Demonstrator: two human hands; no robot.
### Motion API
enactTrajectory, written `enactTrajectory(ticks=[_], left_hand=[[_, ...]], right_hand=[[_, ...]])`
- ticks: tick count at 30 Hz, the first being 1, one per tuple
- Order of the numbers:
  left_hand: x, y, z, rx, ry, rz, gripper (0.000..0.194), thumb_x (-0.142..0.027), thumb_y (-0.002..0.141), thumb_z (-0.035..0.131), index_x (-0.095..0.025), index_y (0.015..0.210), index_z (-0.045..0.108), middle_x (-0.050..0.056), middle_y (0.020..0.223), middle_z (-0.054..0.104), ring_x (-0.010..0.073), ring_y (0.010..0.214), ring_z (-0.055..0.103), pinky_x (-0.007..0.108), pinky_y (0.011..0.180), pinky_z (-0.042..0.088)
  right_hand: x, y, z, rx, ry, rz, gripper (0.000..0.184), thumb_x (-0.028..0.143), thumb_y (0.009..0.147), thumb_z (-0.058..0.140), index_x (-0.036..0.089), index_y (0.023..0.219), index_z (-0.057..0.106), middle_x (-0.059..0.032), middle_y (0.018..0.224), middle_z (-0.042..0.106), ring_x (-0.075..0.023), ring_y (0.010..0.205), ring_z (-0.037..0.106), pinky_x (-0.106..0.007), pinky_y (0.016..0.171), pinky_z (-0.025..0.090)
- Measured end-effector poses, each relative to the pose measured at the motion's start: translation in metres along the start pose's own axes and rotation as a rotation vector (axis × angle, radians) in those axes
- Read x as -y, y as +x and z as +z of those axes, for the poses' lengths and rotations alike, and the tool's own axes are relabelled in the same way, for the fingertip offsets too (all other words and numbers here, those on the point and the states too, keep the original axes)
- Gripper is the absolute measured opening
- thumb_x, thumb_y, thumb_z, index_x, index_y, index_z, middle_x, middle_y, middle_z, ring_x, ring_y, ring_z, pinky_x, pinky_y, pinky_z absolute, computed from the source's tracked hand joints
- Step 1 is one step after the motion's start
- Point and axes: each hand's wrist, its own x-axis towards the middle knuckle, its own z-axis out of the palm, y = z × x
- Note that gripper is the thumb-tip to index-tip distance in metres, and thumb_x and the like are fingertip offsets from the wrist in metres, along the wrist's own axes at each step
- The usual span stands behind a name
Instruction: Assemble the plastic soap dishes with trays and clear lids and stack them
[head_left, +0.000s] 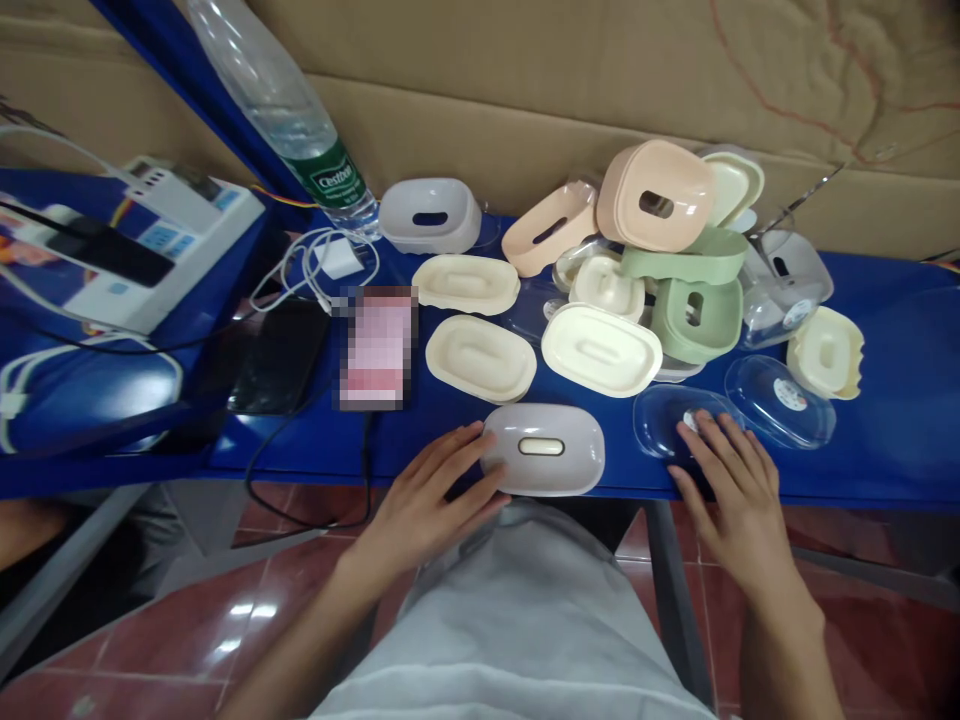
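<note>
Grey oval dish (pixel 581 455) at worktop (pixel 892 420) front edge. Left hand (pixel 424 500): fingers loosely spread, tips at dish's left end, not clamped. Clear lid (pixel 652 420) to dish's right, near same edge; right hand (pixel 739 495) fingertips over its right part, fingers nearly together, thumb apart.

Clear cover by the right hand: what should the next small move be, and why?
Probably curl the right hand around the clear cover: its fingers reach over it without a closed grip, while the left hand is at the grey oval piece.
</note>
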Motion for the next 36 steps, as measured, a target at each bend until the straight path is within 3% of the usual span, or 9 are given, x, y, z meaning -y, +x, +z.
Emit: enactTrajectory(ticks=[3, 8, 11, 16, 20, 23, 27, 32, 36], left_hand=[[-0.004, 0.008, 0.002, -0.032, 0.015, -0.01, 0.025, -0.022, 0.095, 0.081, -0.02, 0.119, 0.073, 0.013, 0.128, 0.075, 0.0319, 0.131, 0.07, 0.045, 0.106, 0.063], [-0.009, 0.02, 0.004, -0.074, 0.003, 0.005, 0.032, -0.028, 0.096, 0.082, -0.02, 0.126, 0.071, 0.014, 0.124, 0.076, 0.0295, 0.12, 0.074, 0.045, 0.101, 0.063], [-0.009, 0.021, 0.009, -0.1, 0.004, 0.006, 0.041, -0.032, 0.095, 0.083, -0.024, 0.133, 0.07, 0.014, 0.129, 0.074, 0.0278, 0.119, 0.074, 0.043, 0.102, 0.063], [-0.007, 0.018, 0.013, -0.116, -0.039, -0.004, 0.053, -0.033, 0.094, 0.084, -0.026, 0.143, 0.065, 0.014, 0.145, 0.067, 0.0299, 0.136, 0.066, 0.044, 0.11, 0.06], [-0.005, 0.017, 0.009, -0.074, -0.084, 0.026, 0.044, -0.032, 0.097, 0.08, -0.019, 0.137, 0.066, 0.017, 0.148, 0.066, 0.0309, 0.143, 0.062, 0.045, 0.113, 0.06], [-0.005, 0.017, 0.008, -0.109, -0.086, 0.028, 0.035, -0.032, 0.098, 0.08, -0.019, 0.128, 0.069, 0.015, 0.139, 0.07, 0.0293, 0.135, 0.068, 0.042, 0.109, 0.062], [-0.005, 0.016, 0.011, -0.135, -0.129, -0.006, 0.03, -0.034, 0.098, 0.08, -0.021, 0.123, 0.071, 0.013, 0.134, 0.07, 0.029, 0.132, 0.069, 0.043, 0.107, 0.064], [-0.007, 0.018, 0.013, -0.141, -0.162, -0.031, 0.028, -0.028, 0.1, 0.077, -0.021, 0.126, 0.068, 0.013, 0.136, 0.069, 0.0295, 0.135, 0.066, 0.046, 0.108, 0.064], [-0.01, 0.019, 0.012, -0.117, -0.198, -0.053, 0.027, -0.024, 0.103, 0.071, -0.02, 0.13, 0.065, 0.016, 0.141, 0.067, 0.0293, 0.138, 0.065, 0.046, 0.111, 0.062]], right_hand=[[0.012, 0.006, 0.007, -0.031, 0.047, -0.021, 0.064, 0.02, 0.105, 0.066, 0.036, 0.164, 0.048, -0.0077, 0.16, 0.06, -0.0334, 0.145, 0.06, -0.061, 0.126, 0.038], [0.046, 0.024, 0.014, -0.209, 0.336, -0.004, 0.053, 0.013, 0.103, 0.064, 0.032, 0.153, 0.061, -0.0077, 0.149, 0.069, -0.0319, 0.14, 0.064, -0.062, 0.122, 0.044], [0.07, 0.035, 0.017, -0.185, 0.466, -0.113, 0.053, 0.01, 0.101, 0.067, 0.029, 0.15, 0.063, -0.0086, 0.147, 0.07, -0.0305, 0.138, 0.065, -0.061, 0.121, 0.047], [0.099, 0.047, 0.022, -0.096, 0.394, -0.288, 0.043, 0.014, 0.099, 0.073, 0.022, 0.141, 0.068, -0.0107, 0.147, 0.071, -0.0269, 0.138, 0.065, -0.058, 0.126, 0.041], [0.097, 0.046, 0.023, -0.018, 0.279, -0.388, 0.044, 0.013, 0.104, 0.066, 0.027, 0.145, 0.065, -0.0047, 0.152, 0.067, -0.0257, 0.154, 0.05, -0.065, 0.136, 0.019], [0.089, 0.046, 0.019, 0.055, 0.259, -0.47, 0.05, 0.006, 0.106, 0.055, 0.029, 0.15, 0.062, -0.0025, 0.158, 0.062, -0.0246, 0.162, 0.037, -0.068, 0.136, 0.013], [0.08, 0.048, 0.017, 0.078, 0.261, -0.499, 0.054, 0.007, 0.104, 0.059, 0.029, 0.154, 0.059, -0.0036, 0.162, 0.058, -0.0259, 0.162, 0.036, -0.067, 0.136, 0.02], [0.069, 0.051, 0.024, 0.104, 0.319, -0.356, 0.077, 0.021, 0.1, 0.074, 0.033, 0.168, 0.041, -0.0084, 0.178, 0.032, -0.0388, 0.167, 0.023, -0.067, 0.127, 0.042], [0.063, 0.054, 0.027, 0.103, 0.337, -0.351, 0.082, 0.02, 0.1, 0.073, 0.039, 0.17, 0.036, -0.0066, 0.175, 0.038, -0.0371, 0.163, 0.033, -0.062, 0.124, 0.048]])
